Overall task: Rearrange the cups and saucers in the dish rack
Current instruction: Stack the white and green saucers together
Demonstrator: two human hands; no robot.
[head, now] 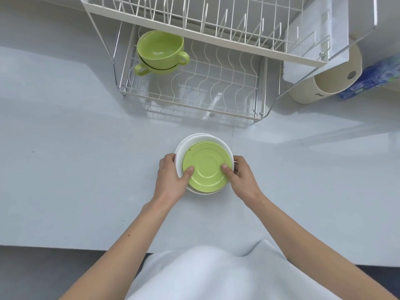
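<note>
Stack of saucers (204, 165) sits on the white counter (65, 169), in front of the dish rack (194, 83) and apart from it. Top piece: green saucer (205, 167), slightly tilted toward the viewer, resting on white saucers (194, 141) whose rims show behind and below it; count of white pieces cannot be told.

Left hand (171, 178) clamps the stack's left edge: thumb lies on the green saucer's face, the other fingers wrap the white rim. Right hand (240, 176) mirrors this on the right edge, thumb on the green face, fingers curled around the rim behind. Both grips closed on the stack. Whether the stack is lifted or touching the counter cannot be told.

Rack: two tiers, white wire. On the lower tier, at its left rear, two green cups (161, 53) are nested, openings up, one handle pointing right, one pointing left-front. Upper tier (216, 20) shows only its dividers.

Right of the rack: a cream cylindrical container (333, 83) lying on its side, and a blue printed package (376, 76) just beside it.
</note>
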